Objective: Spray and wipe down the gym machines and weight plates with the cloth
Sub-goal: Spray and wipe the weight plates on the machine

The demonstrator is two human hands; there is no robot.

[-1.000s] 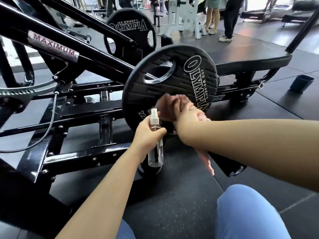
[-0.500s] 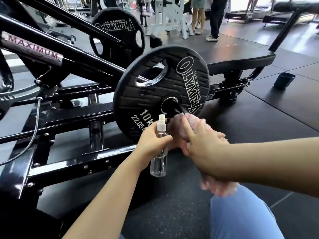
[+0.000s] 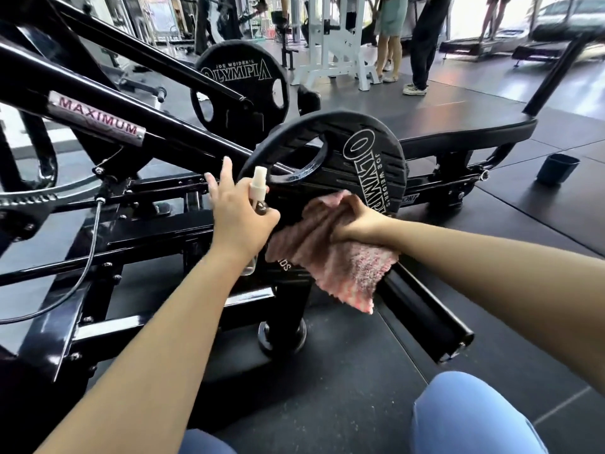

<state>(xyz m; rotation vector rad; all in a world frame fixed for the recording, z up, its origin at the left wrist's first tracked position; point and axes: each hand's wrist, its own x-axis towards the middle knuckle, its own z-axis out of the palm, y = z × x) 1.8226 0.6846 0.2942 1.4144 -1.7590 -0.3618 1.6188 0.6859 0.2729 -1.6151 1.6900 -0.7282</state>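
A black Olympia weight plate point(image 3: 360, 152) hangs on the black gym machine point(image 3: 98, 103) in front of me. My right hand point(image 3: 360, 222) grips a pink cloth point(image 3: 340, 263) against the plate's lower face, and the cloth's loose end hangs down over the machine's bar. My left hand point(image 3: 240, 211) holds a small clear spray bottle point(image 3: 257, 188) by its neck, white nozzle up, just left of the plate; two of its fingers stick out straight. A second Olympia plate point(image 3: 239, 77) sits farther back on the frame.
The machine's black end bar point(image 3: 429, 326) juts toward my right knee. A dark cup point(image 3: 556, 168) stands on the rubber floor at the right. People stand by a white rack point(image 3: 330, 44) in the background. A cable point(image 3: 82, 273) loops down at the left.
The cloth has moved from below the plate's hub up onto its lower face. My left hand has lifted the bottle higher and turned it, with fingers spread. The head has come closer.
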